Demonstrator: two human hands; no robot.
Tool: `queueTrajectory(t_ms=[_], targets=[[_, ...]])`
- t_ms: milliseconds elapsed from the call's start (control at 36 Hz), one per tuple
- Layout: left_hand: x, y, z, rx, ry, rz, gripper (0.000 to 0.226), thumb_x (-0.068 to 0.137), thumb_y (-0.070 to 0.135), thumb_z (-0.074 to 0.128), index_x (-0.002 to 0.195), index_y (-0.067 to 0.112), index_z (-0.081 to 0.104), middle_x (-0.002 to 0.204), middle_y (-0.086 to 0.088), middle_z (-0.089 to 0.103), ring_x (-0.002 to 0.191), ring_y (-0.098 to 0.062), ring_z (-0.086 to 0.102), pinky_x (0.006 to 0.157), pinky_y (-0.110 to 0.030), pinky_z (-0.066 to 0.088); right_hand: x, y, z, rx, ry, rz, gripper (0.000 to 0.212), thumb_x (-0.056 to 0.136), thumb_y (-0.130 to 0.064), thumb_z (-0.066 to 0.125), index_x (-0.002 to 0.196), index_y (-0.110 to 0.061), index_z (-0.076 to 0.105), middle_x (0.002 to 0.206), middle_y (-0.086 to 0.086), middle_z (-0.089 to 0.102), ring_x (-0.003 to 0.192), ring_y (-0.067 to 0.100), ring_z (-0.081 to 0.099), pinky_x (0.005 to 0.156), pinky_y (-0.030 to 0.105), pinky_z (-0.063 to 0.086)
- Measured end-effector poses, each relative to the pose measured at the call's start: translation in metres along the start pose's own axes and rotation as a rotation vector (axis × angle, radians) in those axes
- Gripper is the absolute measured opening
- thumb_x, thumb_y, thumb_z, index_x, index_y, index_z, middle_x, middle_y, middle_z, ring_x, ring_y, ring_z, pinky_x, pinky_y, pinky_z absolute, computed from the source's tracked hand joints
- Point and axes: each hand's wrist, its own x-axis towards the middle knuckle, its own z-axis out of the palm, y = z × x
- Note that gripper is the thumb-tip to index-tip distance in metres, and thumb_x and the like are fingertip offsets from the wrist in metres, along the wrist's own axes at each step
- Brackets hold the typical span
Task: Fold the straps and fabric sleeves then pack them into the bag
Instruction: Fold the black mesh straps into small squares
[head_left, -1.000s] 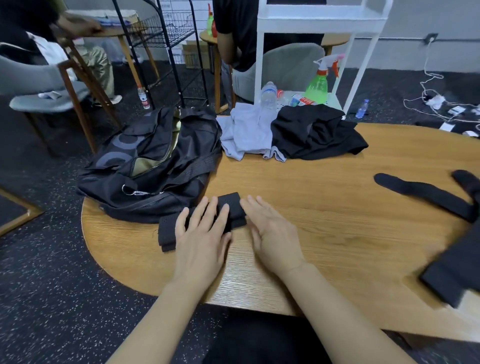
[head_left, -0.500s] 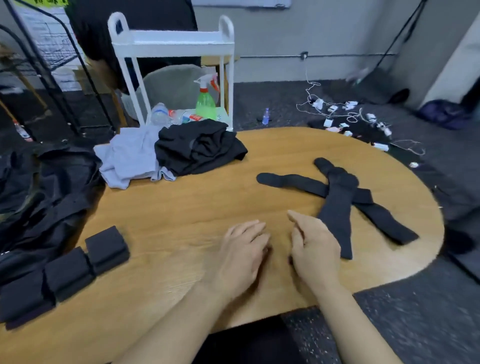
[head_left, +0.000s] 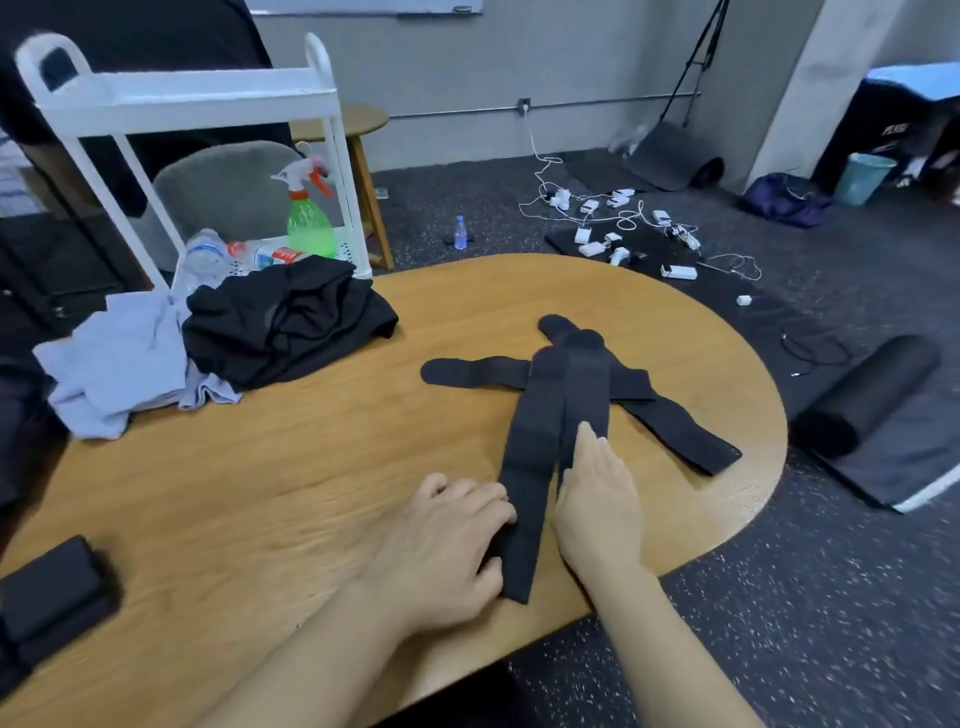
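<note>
The hands are both at the near end of a long black strap (head_left: 540, 457) on the wooden tabletop (head_left: 311, 467). The left hand (head_left: 441, 540) lies on the left side of the strap with its fingers bent, and the fingertips touch the strap's edge; whether the thumb holds the cloth from below I cannot tell. The right hand (head_left: 597, 499) lies flat with straight fingers, close together, and presses on the right side, on or just beside a second strap (head_left: 589, 384) that runs parallel to the first one. The long axis of both straps goes away from the person, a little to the right, so the near ends are under the hands and the far ends are well away, toward the middle of the tabletop. To fold, I think the near end must go forward along this axis, and both hands are equally near to it. Under the two straps, two other straps (head_left: 478, 370) cross them, one to the left and one to the right edge of the tabletop; these may move together with the upper ones. Some folded black pieces (head_left: 52, 592) rest at the near left edge. A pile of black cloth (head_left: 285, 322) and light grey cloth (head_left: 114, 364) sits far left, well apart. The bag is not clearly in view.
</note>
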Motion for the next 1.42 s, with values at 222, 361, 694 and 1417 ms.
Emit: queueTrajectory(t_ms=[222, 361, 694, 1417], targets=[[-0.051, -0.014, -0.008, 0.093, 0.115, -0.141, 0.035, 0.075, 0.053, 0.052, 0.102, 0.034, 0.061, 0.107, 0.018, 0.059, 0.096, -0.006, 0.057, 0.085, -0.034, 0.025, 0.003, 0.0, 0.008, -0.169, 0.059, -0.068, 0.026, 0.093, -0.005, 0.041, 0.116, -0.009, 0.053, 0.125, 0.012, 0.053, 0.118, 0.029, 0.048, 0.098, 0.04, 0.042], [-0.083, -0.023, -0.014, 0.075, 0.12, -0.245, 0.036, 0.078, 0.053, 0.05, 0.105, 0.034, 0.061, 0.111, 0.02, 0.057, 0.101, -0.006, 0.056, 0.089, -0.036, 0.028, 0.002, -0.005, 0.004, -0.232, 0.052, -0.08, 0.027, 0.094, -0.006, 0.042, 0.118, -0.009, 0.054, 0.127, 0.013, 0.053, 0.12, 0.029, 0.046, 0.101, 0.041, 0.04], [-0.112, -0.032, -0.019, 0.023, 0.121, -0.339, 0.04, 0.079, 0.052, 0.051, 0.11, 0.03, 0.062, 0.117, 0.015, 0.058, 0.109, -0.009, 0.052, 0.085, -0.039, 0.038, -0.059, -0.106, 0.002, 0.025, -0.015, -0.796, 0.046, 0.079, -0.012, 0.054, 0.124, -0.015, 0.062, 0.135, 0.007, 0.057, 0.122, 0.025, 0.048, 0.101, 0.039, 0.041], [-0.106, -0.04, -0.02, -0.137, 0.098, -0.284, 0.034, 0.074, 0.051, 0.057, 0.103, 0.034, 0.059, 0.109, 0.023, 0.051, 0.104, 0.002, 0.043, 0.087, -0.026, 0.019, 0.026, -0.139, 0.017, -0.442, -0.242, -0.633, 0.037, 0.096, -0.018, 0.042, 0.133, -0.019, 0.044, 0.13, 0.006, 0.047, 0.113, 0.026, 0.041, 0.087, 0.033, 0.034]])
